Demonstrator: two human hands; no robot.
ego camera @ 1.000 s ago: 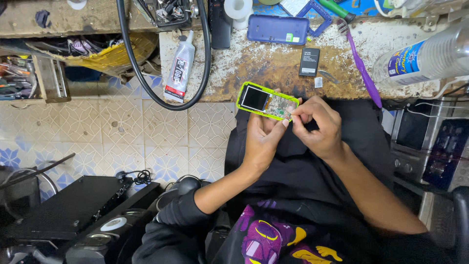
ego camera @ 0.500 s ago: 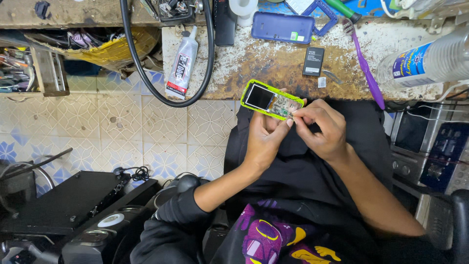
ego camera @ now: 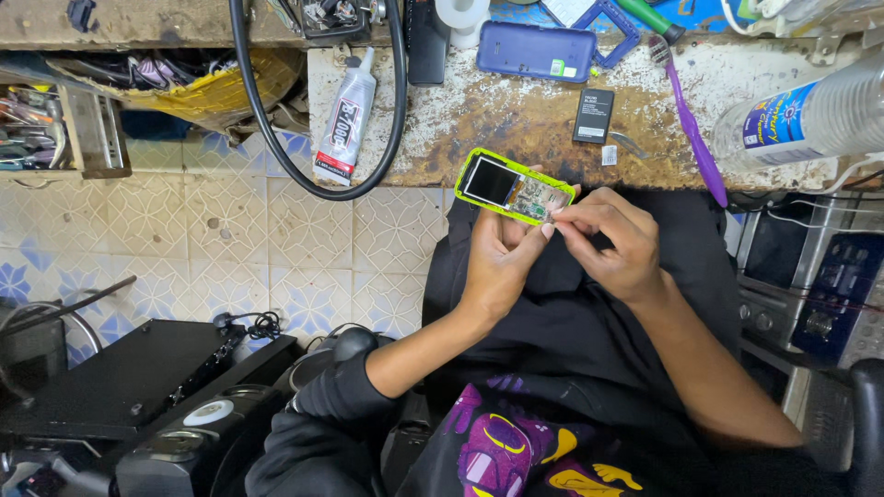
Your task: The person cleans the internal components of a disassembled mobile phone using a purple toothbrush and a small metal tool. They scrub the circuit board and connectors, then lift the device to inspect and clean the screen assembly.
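Note:
My left hand holds a small bright-green phone with its front cover off, so the dark screen and the circuit board show. My right hand pinches at the board end of the phone with thumb and forefinger; whatever small thing sits between those fingertips is too tiny to make out. Both hands work over my lap, just in front of the worn bench edge.
On the bench lie a blue phone, a black battery, a purple toothbrush, a glue tube, a black cable loop and a clear plastic bottle. Black electronic boxes sit on the tiled floor at left; equipment stands at right.
The phone and both hands stay in nearly the same place; the right fingertips have shifted slightly at the board end. The view has drifted a little.

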